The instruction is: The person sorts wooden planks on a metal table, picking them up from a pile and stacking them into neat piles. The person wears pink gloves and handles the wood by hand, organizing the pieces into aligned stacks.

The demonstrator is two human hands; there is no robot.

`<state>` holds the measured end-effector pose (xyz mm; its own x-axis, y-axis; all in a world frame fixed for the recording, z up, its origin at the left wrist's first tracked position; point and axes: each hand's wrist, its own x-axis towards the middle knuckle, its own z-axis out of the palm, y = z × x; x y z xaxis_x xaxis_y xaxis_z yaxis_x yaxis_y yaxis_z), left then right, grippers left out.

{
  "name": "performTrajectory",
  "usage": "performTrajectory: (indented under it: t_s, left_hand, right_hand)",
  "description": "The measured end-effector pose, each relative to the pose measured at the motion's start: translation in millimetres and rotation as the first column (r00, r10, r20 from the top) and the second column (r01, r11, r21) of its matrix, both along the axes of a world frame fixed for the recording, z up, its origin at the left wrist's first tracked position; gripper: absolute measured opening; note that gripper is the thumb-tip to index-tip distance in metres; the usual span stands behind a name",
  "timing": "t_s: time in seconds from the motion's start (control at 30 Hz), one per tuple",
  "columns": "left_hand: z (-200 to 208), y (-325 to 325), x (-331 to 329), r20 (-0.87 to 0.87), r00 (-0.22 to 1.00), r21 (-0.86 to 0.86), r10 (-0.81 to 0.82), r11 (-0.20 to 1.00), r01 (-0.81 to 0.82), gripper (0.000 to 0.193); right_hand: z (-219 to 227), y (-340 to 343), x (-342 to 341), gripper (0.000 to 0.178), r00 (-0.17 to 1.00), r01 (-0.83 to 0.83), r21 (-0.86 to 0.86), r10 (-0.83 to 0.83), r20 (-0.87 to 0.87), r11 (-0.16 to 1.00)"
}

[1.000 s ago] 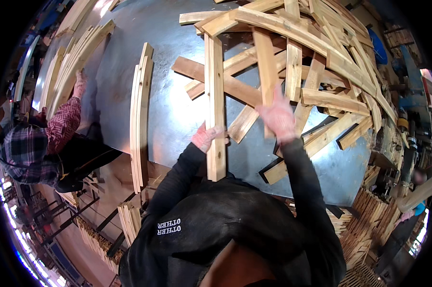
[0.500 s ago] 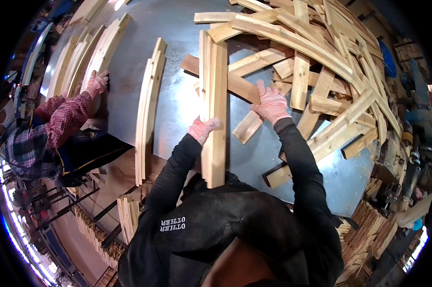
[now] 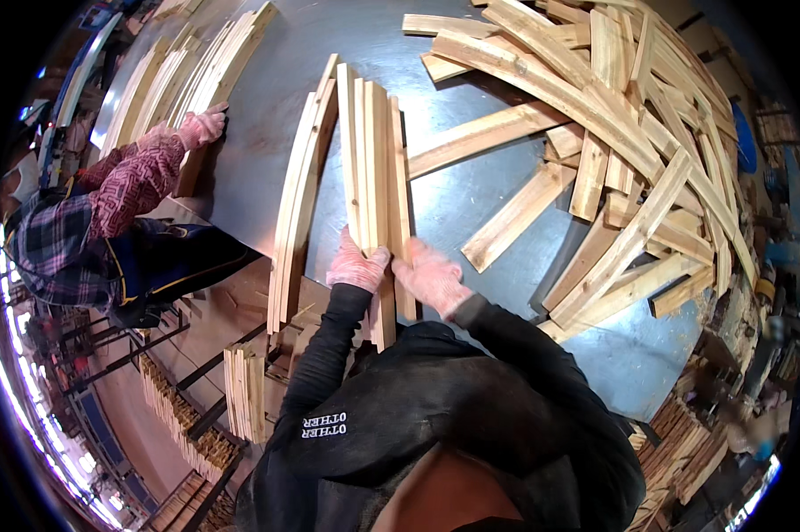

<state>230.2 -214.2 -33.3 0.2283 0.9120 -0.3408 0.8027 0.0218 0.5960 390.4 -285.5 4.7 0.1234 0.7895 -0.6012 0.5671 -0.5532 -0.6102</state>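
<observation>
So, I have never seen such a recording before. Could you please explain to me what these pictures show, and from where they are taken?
There is no machine here: the hands belong to a person in pinkish gloves and dark sleeves. The camera sits on that person's head and looks down; its wide lens bends straight edges near the rim.

Below is a grey, shiny table. The left hand holds a group of long wooden strips from its left side. The right hand touches it from the right; how firmly, I cannot tell. Left of it lies another narrow bundle, and to the right a heap of crossed boards. At far left, a co-worker has gloved hands at other boards.
</observation>
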Motion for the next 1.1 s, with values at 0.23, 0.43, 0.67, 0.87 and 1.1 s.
performTrajectory:
  t_s: [0.23,0.43,0.67,0.87,1.1]
  left_hand:
    - [33.5,-7.0,41.8,-0.314,0.949,-0.134,0.013,0.989,-0.058,0.120]
    - [16.5,6.7,21.9,-0.293,0.956,-0.048,0.026,0.998,-0.042,0.110]
    - [27.1,40.7,-28.8,-0.438,0.899,0.049,0.007,0.999,0.016,0.107]
    - [9.7,43.2,-41.5,-0.413,0.910,0.131,-0.029,0.987,0.090,0.106]
    - [35.8,49.5,-31.9,-0.412,0.911,-0.027,-0.007,1.000,-0.004,0.120]
  right_hand:
    - [-10.1,44.7,100.5,0.026,0.800,-0.520,0.669,0.029,0.599,0.532]
    - [13.5,114.6,279.3,0.089,0.487,-0.178,0.133,-0.030,0.873,0.975]
    - [42.7,99.2,255.9,0.066,0.685,0.056,0.116,-0.122,0.718,0.992]
    - [0.5,48.1,57.5,0.034,0.804,-0.497,0.219,0.350,0.480,0.840]
    - [40.1,112.0,14.9,0.085,0.982,0.007,0.312,-0.065,0.177,0.950]
